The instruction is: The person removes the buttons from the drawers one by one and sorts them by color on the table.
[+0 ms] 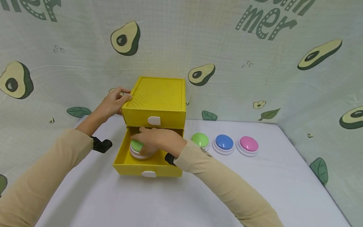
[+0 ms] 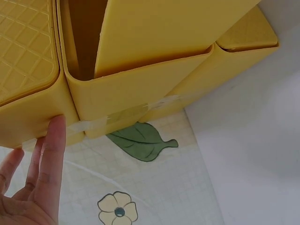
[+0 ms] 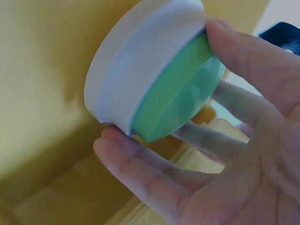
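Observation:
A yellow drawer cabinet [image 1: 160, 93] stands on the table with its lower drawer [image 1: 167, 171] pulled out and its upper one closed. My left hand [image 1: 112, 101] rests against the cabinet's upper left edge. In the left wrist view, the straight fingers [image 2: 52, 159] touch the yellow side. My right hand [image 1: 157, 138] reaches into the lower drawer and grips a push button with a green dome [image 1: 136, 145] and a white base. The right wrist view shows this button [image 3: 131, 65] tilted, with thumb and fingers around its rim. My right hand partly hides it in the head view.
Right of the cabinet, a row of similar buttons sits on the white table [image 1: 255, 189]: green [image 1: 200, 139], blue [image 1: 224, 142] and pink [image 1: 249, 144]. The green one is partly covered by my right sleeve. An avocado-print cloth [image 1: 170, 37] hangs behind the table.

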Action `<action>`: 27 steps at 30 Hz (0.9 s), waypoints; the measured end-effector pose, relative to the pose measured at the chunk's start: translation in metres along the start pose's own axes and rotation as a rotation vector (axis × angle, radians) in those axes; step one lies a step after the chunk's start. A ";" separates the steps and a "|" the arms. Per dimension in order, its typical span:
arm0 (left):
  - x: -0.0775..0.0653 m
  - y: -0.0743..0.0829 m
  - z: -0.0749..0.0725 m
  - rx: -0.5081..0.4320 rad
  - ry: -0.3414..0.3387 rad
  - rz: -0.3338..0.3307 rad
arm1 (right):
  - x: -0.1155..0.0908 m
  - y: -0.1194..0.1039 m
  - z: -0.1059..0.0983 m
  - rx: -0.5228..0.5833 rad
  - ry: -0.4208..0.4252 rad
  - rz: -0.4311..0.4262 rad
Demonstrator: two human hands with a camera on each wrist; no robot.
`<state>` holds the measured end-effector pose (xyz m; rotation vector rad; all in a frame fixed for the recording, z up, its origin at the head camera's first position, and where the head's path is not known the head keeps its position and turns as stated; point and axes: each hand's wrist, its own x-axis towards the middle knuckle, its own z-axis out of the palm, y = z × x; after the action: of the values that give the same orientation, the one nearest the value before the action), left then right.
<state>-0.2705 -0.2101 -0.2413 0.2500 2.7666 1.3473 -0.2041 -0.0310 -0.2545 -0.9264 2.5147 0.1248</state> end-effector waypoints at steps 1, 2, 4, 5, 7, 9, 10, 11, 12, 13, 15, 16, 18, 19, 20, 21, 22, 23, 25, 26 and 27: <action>0.000 0.000 0.000 -0.002 -0.001 0.000 | -0.002 0.001 -0.001 0.006 0.006 -0.007; 0.000 0.000 0.000 0.000 -0.001 0.001 | -0.005 0.001 -0.003 0.008 0.013 -0.017; 0.000 0.000 0.000 0.000 0.001 0.003 | -0.011 0.002 -0.006 0.005 0.032 -0.039; 0.000 -0.001 0.000 -0.001 0.001 0.004 | -0.014 0.003 -0.007 0.000 0.042 -0.051; 0.000 -0.001 0.000 -0.006 0.000 0.008 | -0.021 0.004 -0.010 -0.010 0.069 -0.076; 0.000 -0.001 0.000 -0.006 0.000 0.008 | -0.030 0.006 -0.012 -0.007 0.092 -0.085; 0.000 -0.001 0.000 -0.004 0.000 0.008 | -0.035 0.007 -0.013 -0.004 0.104 -0.091; 0.000 -0.001 0.000 -0.003 0.000 0.008 | -0.040 0.008 -0.014 -0.006 0.118 -0.099; 0.000 -0.001 0.001 -0.002 0.000 0.009 | -0.046 0.010 -0.015 -0.004 0.131 -0.107; 0.000 -0.001 0.000 0.001 0.001 0.008 | -0.051 0.011 -0.015 -0.001 0.143 -0.113; 0.001 -0.001 0.000 0.004 0.001 0.008 | -0.061 0.014 -0.017 0.018 0.165 -0.123; 0.001 -0.001 0.001 0.006 0.001 0.008 | -0.065 0.016 -0.017 0.025 0.182 -0.130; 0.001 -0.001 0.001 0.007 0.003 0.007 | -0.074 0.021 -0.017 0.053 0.214 -0.136; 0.002 -0.001 0.001 0.009 0.004 0.005 | -0.078 0.023 -0.017 0.068 0.232 -0.137; 0.002 -0.001 0.001 0.012 0.005 0.003 | -0.082 0.026 -0.016 0.081 0.253 -0.140; 0.002 -0.001 0.001 0.014 0.005 0.001 | -0.086 0.029 -0.015 0.091 0.278 -0.146; 0.002 -0.001 0.002 0.016 0.006 -0.002 | -0.090 0.032 -0.014 0.103 0.304 -0.153; 0.002 -0.001 0.002 0.017 0.005 -0.006 | -0.093 0.035 -0.012 0.117 0.328 -0.158; 0.003 -0.001 0.001 0.018 0.005 -0.014 | -0.101 0.040 -0.008 0.144 0.376 -0.165; 0.003 -0.001 0.002 0.017 0.005 -0.017 | -0.104 0.043 -0.006 0.161 0.396 -0.166; 0.003 -0.002 0.001 0.015 0.004 -0.020 | -0.107 0.045 -0.004 0.176 0.417 -0.164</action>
<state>-0.2734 -0.2095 -0.2434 0.2205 2.7763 1.3241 -0.1624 0.0661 -0.2063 -1.1779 2.7459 -0.3722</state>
